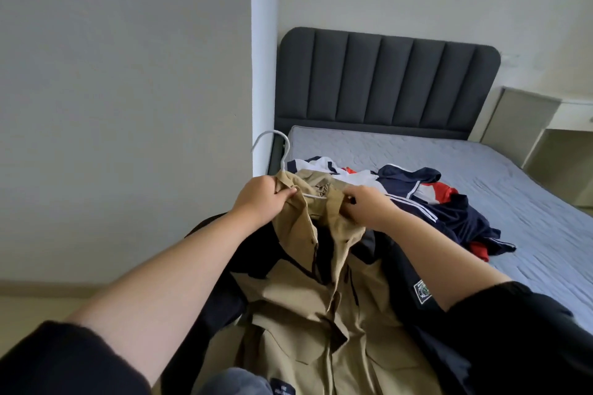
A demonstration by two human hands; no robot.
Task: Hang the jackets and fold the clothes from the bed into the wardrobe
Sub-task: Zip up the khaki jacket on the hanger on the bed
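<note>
A tan and black jacket [324, 308] hangs in front of me, held up over the near end of the bed [481, 170]. A white hanger [278, 144] sits inside its collar, hook sticking up to the left. My left hand [261, 199] grips the left side of the collar together with the hanger. My right hand [369, 205] pinches the right side of the collar. Behind the jacket, a heap of navy, white and red clothes [426, 202] lies on the grey mattress.
A dark padded headboard [385, 80] stands at the far end of the bed. A white wall edge [263, 58] rises just left of the bed. A white desk or nightstand [545, 125] stands at the right.
</note>
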